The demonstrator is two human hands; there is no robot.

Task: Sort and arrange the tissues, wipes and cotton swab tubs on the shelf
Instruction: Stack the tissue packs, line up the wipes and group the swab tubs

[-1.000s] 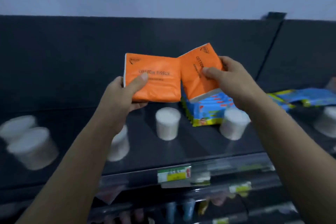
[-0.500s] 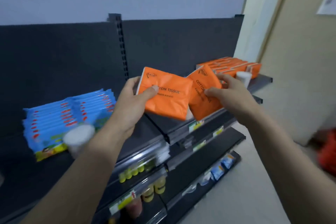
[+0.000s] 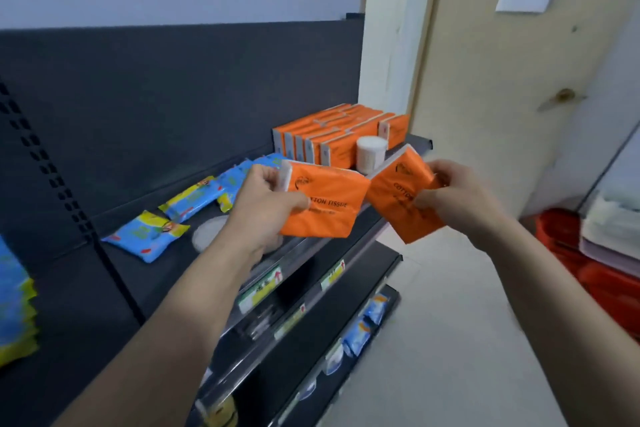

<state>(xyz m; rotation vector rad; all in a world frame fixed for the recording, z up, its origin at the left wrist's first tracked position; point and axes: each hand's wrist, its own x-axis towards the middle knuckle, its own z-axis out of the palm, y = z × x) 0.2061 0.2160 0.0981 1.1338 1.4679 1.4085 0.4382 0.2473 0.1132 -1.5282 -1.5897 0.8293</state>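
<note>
Head view, nearest first. Two bare forearms reaching up from the bottom of the frame toward the top shelf [image 3: 166, 265]. Below them, price labels [image 3: 260, 289] along the shelf's front rail and blurred small packets [image 3: 360, 331] on the lower shelves. At the far left of the frame, a stack of blue wipes [image 3: 14, 305], only partly in view. Left hand [image 3: 266, 199] gripping the left tissue pack [image 3: 325, 210], thumb across the printed orange face and fingers curled behind its left end; pack held in the air just over the shelf's front edge, slightly tilted, "COTTON TISSUE" legible. Right hand [image 3: 457, 198] pinching the right tissue pack [image 3: 401, 199] by its right side, thumb in front, fingers behind; pack tilted steeply, out past the front edge near the shelf's right end. Packs' near corners close together, touching or not impossible to tell. Behind the left wrist, a blurred white tub [image 3: 207, 232] near the front edge, mostly hidden. Further in, three loose wipes packs [image 3: 147, 236] lying flat in a ragged diagonal from mid-shelf toward the back edge. Beyond the held packs, an upright cotton swab tub [image 3: 371, 153] near the front edge at the right end, just beside a row of orange tissue packs [image 3: 332, 135] standing on edge in the shelf's back right corner. Farthest off, a cream door [image 3: 519, 97] and red crates [image 3: 606, 274] on the floor at right.
</note>
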